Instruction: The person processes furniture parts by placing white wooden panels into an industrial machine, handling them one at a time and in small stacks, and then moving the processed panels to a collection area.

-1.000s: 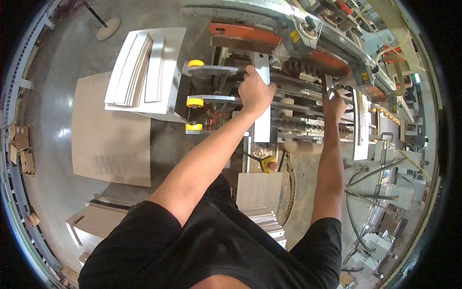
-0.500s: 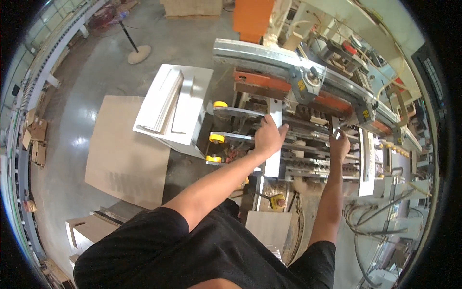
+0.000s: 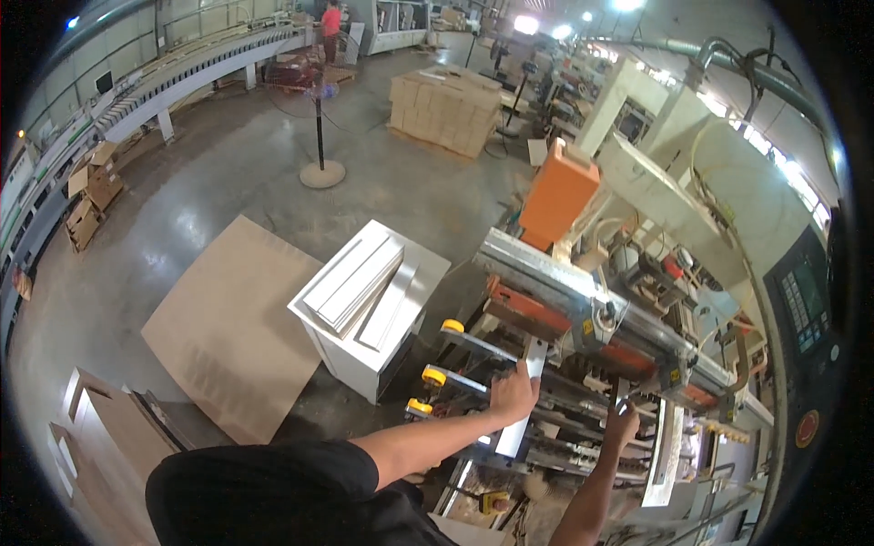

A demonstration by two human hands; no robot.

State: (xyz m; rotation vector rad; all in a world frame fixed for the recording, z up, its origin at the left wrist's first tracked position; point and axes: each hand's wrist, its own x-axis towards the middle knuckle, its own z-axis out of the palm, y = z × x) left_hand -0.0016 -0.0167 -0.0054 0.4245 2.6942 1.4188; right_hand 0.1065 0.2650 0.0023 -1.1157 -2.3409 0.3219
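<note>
My left hand (image 3: 514, 400) grips a narrow white board strip (image 3: 515, 439), which lies across the rails of a machine. The strip's far end shows beyond my fingers, under the machine's beam. My right hand (image 3: 622, 426) is closed at a small shiny piece (image 3: 622, 395) farther right among the rails; its fingers partly hide the piece, so I cannot tell what it is. Right of that hand, another long white strip (image 3: 663, 460) lies across the machine's bed. Yellow rollers (image 3: 434, 376) cap the rail ends left of my left hand.
Several white strips (image 3: 357, 284) lie on a white stand (image 3: 350, 355) at left. Brown sheet (image 3: 232, 318) covers the floor beside it. A metal beam with clamps (image 3: 583, 300) spans the far side. A control panel (image 3: 801, 300) is at right; a stacked pallet (image 3: 446, 109) and a distant person (image 3: 330, 25) are behind.
The view has tilted up and swung, bringing more of the hall and the control panel in. Both hands stay at about the same places on the machine, the left still on its strip.
</note>
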